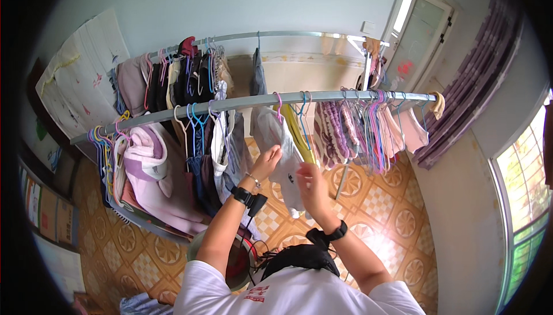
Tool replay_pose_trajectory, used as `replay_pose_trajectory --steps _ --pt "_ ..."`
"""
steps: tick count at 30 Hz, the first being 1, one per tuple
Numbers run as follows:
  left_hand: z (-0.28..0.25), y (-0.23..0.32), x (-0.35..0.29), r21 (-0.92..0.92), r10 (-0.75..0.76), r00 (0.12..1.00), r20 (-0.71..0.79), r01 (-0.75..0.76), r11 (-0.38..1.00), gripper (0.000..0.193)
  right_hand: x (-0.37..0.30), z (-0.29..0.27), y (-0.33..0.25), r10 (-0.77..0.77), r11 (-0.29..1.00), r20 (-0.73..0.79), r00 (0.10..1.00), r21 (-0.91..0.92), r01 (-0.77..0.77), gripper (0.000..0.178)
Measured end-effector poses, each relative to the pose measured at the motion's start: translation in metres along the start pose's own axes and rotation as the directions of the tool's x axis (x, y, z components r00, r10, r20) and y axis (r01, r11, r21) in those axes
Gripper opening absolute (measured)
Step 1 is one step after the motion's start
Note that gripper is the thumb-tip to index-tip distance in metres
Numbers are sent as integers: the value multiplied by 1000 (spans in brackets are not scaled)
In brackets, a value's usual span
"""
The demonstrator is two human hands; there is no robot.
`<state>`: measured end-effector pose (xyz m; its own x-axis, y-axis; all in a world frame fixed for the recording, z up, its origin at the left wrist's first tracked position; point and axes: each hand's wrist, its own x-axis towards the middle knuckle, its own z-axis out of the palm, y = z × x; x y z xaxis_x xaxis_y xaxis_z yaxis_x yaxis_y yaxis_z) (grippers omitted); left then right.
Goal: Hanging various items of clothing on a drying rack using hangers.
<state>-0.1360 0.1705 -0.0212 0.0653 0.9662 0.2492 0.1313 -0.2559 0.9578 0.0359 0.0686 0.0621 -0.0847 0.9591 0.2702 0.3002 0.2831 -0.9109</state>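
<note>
A light grey shirt (284,170) hangs in front of me from a pink hanger (279,107) on the nearer metal rail (242,102). My left hand (266,163) is closed at the shirt's left side, its fingers pressed on the cloth. At the right edge of the same shirt, my right hand (313,186) has its fingers bent in against the fabric; its fingertips are partly hidden. Just right of the shirt, close to my right hand, hangs a yellow garment (298,133), with a blue hanger (303,113) beside it.
Pink, purple and patterned clothes (340,130) crowd the rail's right part. On its left hang a pink-and-white hooded robe (150,159) and dark trousers (201,171). A second rail (230,37) with clothes stands behind. A bucket (235,274) sits by my left arm on the tiled floor (397,246).
</note>
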Motion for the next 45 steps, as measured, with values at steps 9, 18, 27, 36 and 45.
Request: replay_pose_trajectory --steps 9,18,27,36,45 --pt "1 28 -13 -162 67 993 99 -50 986 12 27 38 52 32 996 -78 996 -85 -38 21" --pt "-12 12 -26 133 -18 984 176 -6 991 19 27 30 62 60 993 -159 985 -92 -75 14" --pt "5 -56 -46 14 62 991 -114 -61 998 23 -40 -27 98 34 960 -191 981 -267 -85 27" --pt "66 -159 -145 -402 -818 450 358 865 300 27 -73 -16 207 437 880 322 840 39 -473 21" --pt "117 -99 -201 -720 -531 636 560 691 69 30 -108 -34 192 428 875 183 885 163 -456 23"
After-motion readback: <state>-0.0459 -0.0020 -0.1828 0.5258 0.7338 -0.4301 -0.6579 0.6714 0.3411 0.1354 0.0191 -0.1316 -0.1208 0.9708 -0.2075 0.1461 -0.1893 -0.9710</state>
